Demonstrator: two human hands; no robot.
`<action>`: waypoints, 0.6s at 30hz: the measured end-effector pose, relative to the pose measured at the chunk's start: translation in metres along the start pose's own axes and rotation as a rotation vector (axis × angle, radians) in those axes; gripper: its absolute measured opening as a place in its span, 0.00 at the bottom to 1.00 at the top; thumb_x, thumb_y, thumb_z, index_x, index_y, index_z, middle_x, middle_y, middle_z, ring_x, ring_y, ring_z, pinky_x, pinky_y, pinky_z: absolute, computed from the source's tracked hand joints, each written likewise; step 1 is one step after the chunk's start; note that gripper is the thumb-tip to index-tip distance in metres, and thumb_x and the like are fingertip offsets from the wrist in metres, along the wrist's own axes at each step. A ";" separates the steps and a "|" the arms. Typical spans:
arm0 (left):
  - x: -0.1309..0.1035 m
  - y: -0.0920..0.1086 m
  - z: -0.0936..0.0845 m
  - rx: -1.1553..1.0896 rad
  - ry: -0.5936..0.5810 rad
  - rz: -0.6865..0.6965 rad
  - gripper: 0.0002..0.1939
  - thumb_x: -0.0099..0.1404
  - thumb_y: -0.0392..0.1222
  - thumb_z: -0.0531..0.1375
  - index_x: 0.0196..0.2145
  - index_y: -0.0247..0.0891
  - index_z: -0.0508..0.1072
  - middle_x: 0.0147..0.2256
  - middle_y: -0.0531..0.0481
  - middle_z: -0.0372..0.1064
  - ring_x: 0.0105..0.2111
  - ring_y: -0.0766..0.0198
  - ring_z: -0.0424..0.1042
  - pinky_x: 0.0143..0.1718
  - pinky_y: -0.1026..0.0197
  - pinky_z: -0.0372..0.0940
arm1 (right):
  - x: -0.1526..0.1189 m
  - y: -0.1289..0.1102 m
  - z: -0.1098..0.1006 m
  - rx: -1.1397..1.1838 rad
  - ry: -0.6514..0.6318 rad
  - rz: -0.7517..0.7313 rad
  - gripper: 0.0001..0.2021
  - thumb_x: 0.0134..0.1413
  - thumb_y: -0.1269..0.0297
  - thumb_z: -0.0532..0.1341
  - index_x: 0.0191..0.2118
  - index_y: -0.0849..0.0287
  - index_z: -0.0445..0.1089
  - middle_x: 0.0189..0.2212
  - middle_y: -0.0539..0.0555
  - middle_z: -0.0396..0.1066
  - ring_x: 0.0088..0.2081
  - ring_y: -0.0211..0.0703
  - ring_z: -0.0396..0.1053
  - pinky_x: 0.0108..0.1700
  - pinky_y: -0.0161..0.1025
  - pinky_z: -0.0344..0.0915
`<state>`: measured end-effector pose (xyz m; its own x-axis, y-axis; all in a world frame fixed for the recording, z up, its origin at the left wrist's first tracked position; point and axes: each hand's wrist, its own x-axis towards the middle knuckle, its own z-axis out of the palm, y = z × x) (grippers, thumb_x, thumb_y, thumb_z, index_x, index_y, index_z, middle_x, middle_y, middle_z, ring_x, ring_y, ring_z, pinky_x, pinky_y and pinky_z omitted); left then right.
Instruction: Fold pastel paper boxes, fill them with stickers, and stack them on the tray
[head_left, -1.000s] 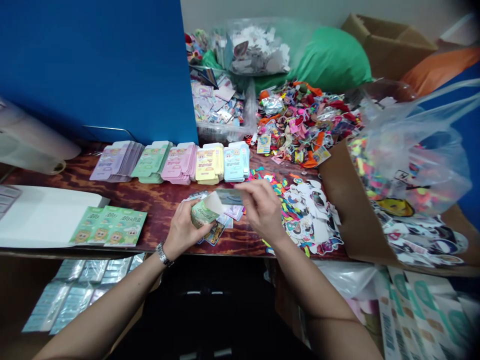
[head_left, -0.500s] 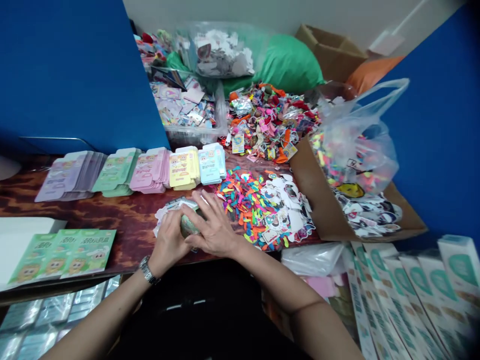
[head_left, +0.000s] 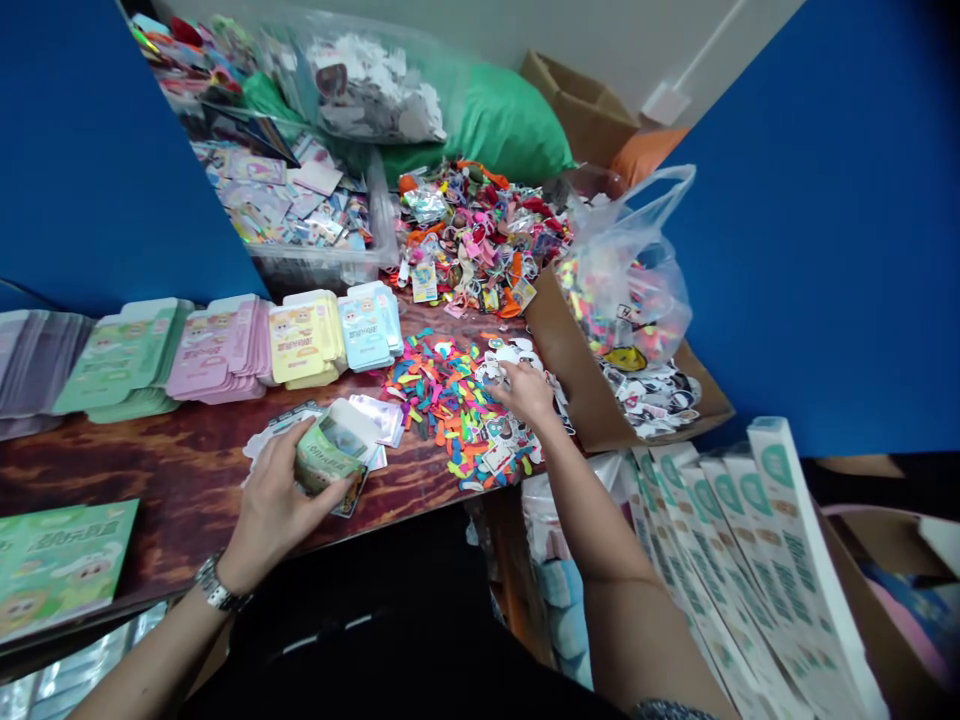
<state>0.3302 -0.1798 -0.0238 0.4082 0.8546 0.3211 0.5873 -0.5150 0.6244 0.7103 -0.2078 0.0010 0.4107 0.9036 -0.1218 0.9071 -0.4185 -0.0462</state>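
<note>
My left hand (head_left: 281, 500), with a metal watch on its wrist, is wrapped round a small green box (head_left: 330, 452). The box's white flap stands open at the top. Under and beside it lie shiny cards (head_left: 379, 418). My right hand (head_left: 525, 392) reaches onto the pile of white stickers (head_left: 517, 352), fingers bent at its near edge; whether they pinch anything is too small to tell. Colourful small balloon-like pieces (head_left: 450, 400) are spread just left of my right hand.
Stacks of purple, green, pink, yellow and blue packets (head_left: 367, 330) line the back left. Green booklets (head_left: 82, 565) lie front left. Behind are mixed trinkets (head_left: 480, 235) and a card bin (head_left: 322, 262). A cardboard box (head_left: 574, 385) holds a plastic bag.
My right hand has left the green box and moved right to the white stickers. The box's flap now shows open in my left hand. The view has shifted to the right.
</note>
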 end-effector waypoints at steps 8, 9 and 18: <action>-0.004 -0.011 -0.008 0.027 0.034 -0.049 0.40 0.57 0.57 0.66 0.61 0.41 0.60 0.52 0.39 0.68 0.51 0.45 0.70 0.54 0.44 0.66 | 0.004 -0.004 0.004 0.023 -0.015 -0.033 0.19 0.62 0.53 0.58 0.56 0.52 0.66 0.46 0.56 0.74 0.48 0.47 0.69 0.44 0.37 0.62; -0.004 -0.012 -0.008 0.023 0.031 -0.051 0.40 0.57 0.57 0.66 0.61 0.41 0.60 0.52 0.39 0.68 0.51 0.45 0.70 0.54 0.44 0.66 | 0.007 -0.003 0.002 0.028 -0.023 -0.029 0.19 0.62 0.52 0.57 0.55 0.52 0.66 0.44 0.55 0.75 0.46 0.47 0.70 0.42 0.37 0.62; -0.001 -0.002 0.000 -0.022 -0.005 -0.059 0.39 0.57 0.57 0.66 0.61 0.40 0.60 0.54 0.37 0.67 0.53 0.43 0.69 0.54 0.41 0.66 | 0.054 -0.014 -0.003 0.018 -0.058 -0.009 0.16 0.59 0.51 0.60 0.50 0.52 0.71 0.46 0.55 0.75 0.46 0.48 0.71 0.42 0.38 0.62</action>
<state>0.3286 -0.1791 -0.0256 0.3768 0.8833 0.2791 0.5949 -0.4617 0.6580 0.7204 -0.1532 -0.0023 0.3963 0.9006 -0.1782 0.9086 -0.4127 -0.0649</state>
